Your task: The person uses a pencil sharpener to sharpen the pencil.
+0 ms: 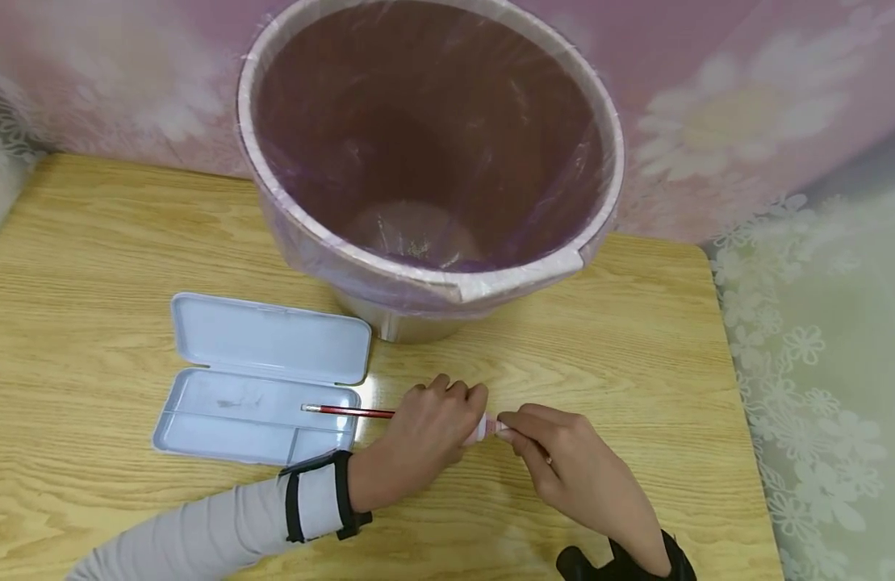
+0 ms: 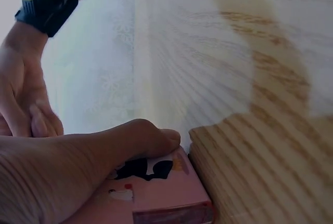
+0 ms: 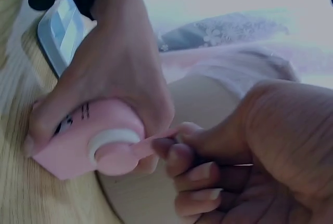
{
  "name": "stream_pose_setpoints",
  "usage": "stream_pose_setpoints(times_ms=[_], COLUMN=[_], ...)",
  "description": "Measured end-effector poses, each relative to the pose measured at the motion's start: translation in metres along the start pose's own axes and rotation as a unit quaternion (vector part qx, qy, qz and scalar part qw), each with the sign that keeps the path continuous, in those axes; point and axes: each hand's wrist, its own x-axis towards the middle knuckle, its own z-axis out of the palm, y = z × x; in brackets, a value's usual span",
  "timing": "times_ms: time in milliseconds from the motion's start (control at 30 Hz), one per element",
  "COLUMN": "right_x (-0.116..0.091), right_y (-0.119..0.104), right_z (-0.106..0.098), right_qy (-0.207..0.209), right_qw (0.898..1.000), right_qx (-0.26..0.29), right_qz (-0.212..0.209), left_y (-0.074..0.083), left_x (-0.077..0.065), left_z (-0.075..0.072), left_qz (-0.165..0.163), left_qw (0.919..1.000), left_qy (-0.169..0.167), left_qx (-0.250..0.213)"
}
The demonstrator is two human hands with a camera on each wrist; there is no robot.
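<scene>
A pink crank-handled pencil sharpener (image 3: 73, 154) lies low over the wooden table, mostly covered from above by my left hand (image 1: 432, 424). That hand grips its body, the thumb lying along a printed side in the left wrist view. Between thumb and fingers, my right hand (image 1: 574, 456) pinches the end of the pink crank (image 3: 117, 157), which sticks out from a white ring. A red and black pencil (image 1: 353, 411) reaches leftward from beneath my left hand, its pale end over the pencil case. Where the pencil meets the sharpener is hidden by the hand.
A light blue pencil case (image 1: 273, 337) lies open on the left, with grey smudges in its tray. Behind the hands stands a large bin (image 1: 309, 234) lined with a clear purplish bag. Flowered cloth (image 1: 803, 403) borders the wooden table (image 1: 636, 339).
</scene>
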Motion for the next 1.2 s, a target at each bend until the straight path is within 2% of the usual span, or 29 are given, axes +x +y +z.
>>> stream_pose_setpoints(times_ms=[100, 200, 400, 600, 800, 900, 1000, 1100, 1200], right_x=[0.008, 0.016, 0.023, 0.022, 0.019, 0.012, 0.005, 0.001, 0.001], right_y=[0.011, 0.024, 0.043, 0.049, 0.052, 0.052, 0.049, 0.043, 0.035], right_z=[0.000, 0.002, 0.008, 0.020, 0.038, 0.049, 0.059, 0.063, 0.060], right_qy=[0.024, 0.027, 0.006, 0.028, 0.026, 0.019, 0.030, 0.037, 0.020], right_qw=[1.000, 0.999, 0.996, 0.993, 0.995, 0.996, 0.997, 0.997, 0.996], right_qx=[0.006, 0.019, 0.075, 0.096, 0.056, 0.034, 0.021, 0.002, -0.032], right_qz=[0.003, 0.014, 0.048, 0.065, 0.083, 0.081, 0.071, 0.069, 0.077], left_y=[0.001, 0.002, 0.003, 0.004, 0.004, 0.004, 0.003, 0.001, 0.000], left_x=[0.001, 0.001, 0.002, 0.001, 0.000, 0.000, 0.000, 0.000, 0.000], left_z=[0.001, 0.001, -0.001, -0.001, -0.002, -0.004, -0.004, -0.003, -0.002], left_qz=[-0.005, -0.006, -0.004, -0.001, -0.005, -0.006, -0.009, -0.013, -0.013], left_qw=[0.9998, 0.9994, 0.9997, 0.9998, 0.9999, 0.9999, 0.9997, 0.9996, 0.9995], left_qy=[0.021, 0.031, 0.011, 0.000, -0.003, -0.012, -0.022, -0.023, -0.027], left_qx=[0.005, 0.009, 0.021, 0.021, 0.016, 0.006, -0.001, -0.003, -0.007])
